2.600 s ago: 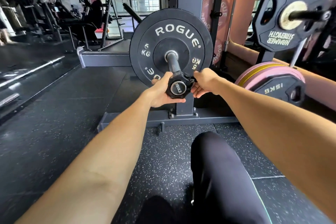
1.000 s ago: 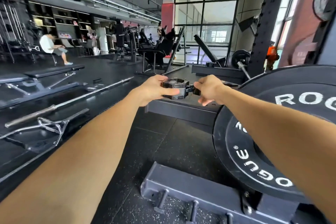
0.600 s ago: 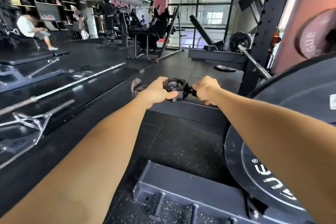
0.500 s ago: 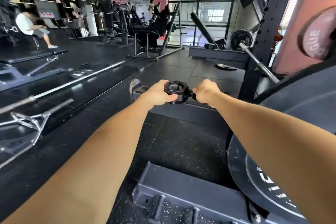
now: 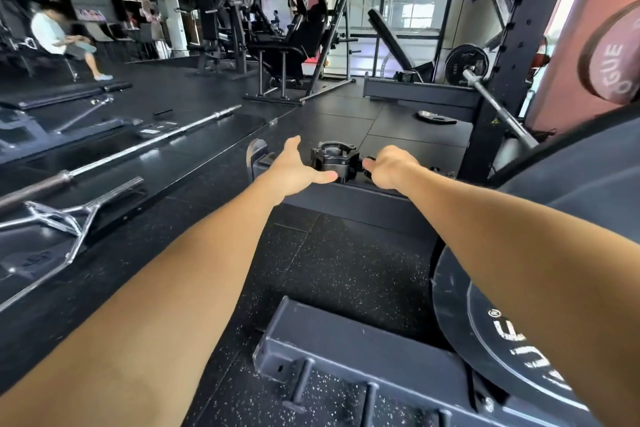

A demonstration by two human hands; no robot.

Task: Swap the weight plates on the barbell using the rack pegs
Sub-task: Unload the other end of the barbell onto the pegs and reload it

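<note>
A black barbell collar (image 5: 334, 159) sits on the dark steel base beam (image 5: 349, 196) of the rack, straight ahead. My left hand (image 5: 294, 166) is beside its left side with fingers spread straight and the thumb touching its lower edge. My right hand (image 5: 389, 166) is curled and pinches the collar's lever on the right. A black Rogue plate (image 5: 498, 340) stands close at the lower right, partly hidden by my right arm. Behind the rack upright (image 5: 498, 90) runs a barbell (image 5: 502, 111) with a small black plate (image 5: 466, 63) on its far end.
A pink Rogue plate (image 5: 613, 59) hangs at the upper right. A near rack beam with short pegs (image 5: 346, 343) crosses the foreground. A bare bar (image 5: 138, 146) and a chrome handle bar (image 5: 65, 218) lie on the floor at left. A seated person (image 5: 59, 38) is far left.
The collar has come off the barbell sleeve, was carried left in both hands and lowered onto the base beam. My left hand has opened and let go of it.
</note>
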